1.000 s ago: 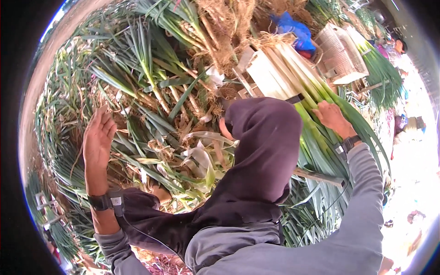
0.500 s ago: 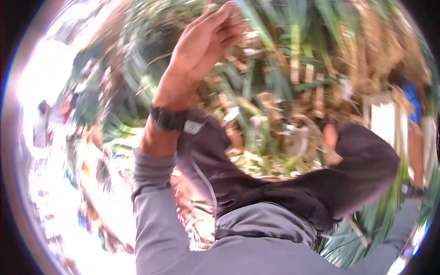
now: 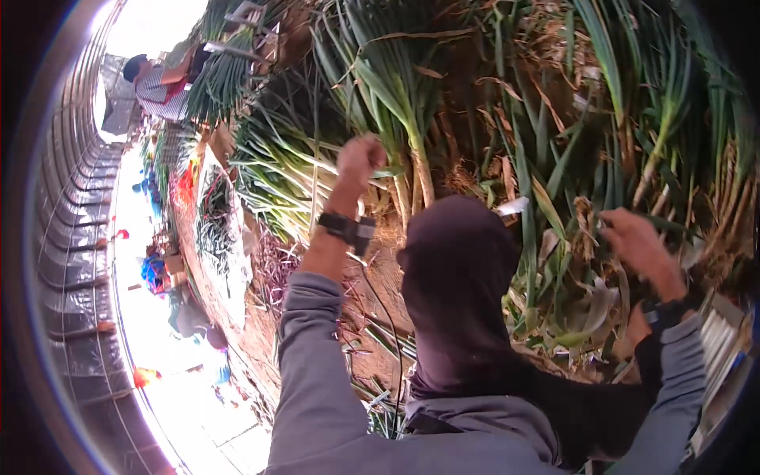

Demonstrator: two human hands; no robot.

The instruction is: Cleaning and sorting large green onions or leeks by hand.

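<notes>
My left hand (image 3: pixel 361 161) is closed in a fist beside a tall green onion (image 3: pixel 417 150) with a pale stalk. A short green leaf pokes out by its fingers; what they hold, if anything, is hidden. My right hand (image 3: pixel 640 244) hovers over withered leaves and peelings (image 3: pixel 582 297), its slightly blurred fingers bent but apart, with nothing visible in them. More green onions (image 3: pixel 661 127) lie at the far right, leaves pointing away. A bunch with pale stalks (image 3: pixel 277 170) is spread left of my left hand.
My dark-clothed knee (image 3: pixel 455 253) rises between my arms. Dried trimmings (image 3: pixel 554 39) cover the ground ahead. A person in a striped top (image 3: pixel 162 87) is at the far left by other onion bundles (image 3: pixel 222 87). Purplish stems (image 3: pixel 281 265) lie on the brown ground (image 3: pixel 261 340).
The view has swung and cleared of blur. My left hand has drawn back from the top edge and closed. My right hand, out of sight before, has come into view at the right.
</notes>
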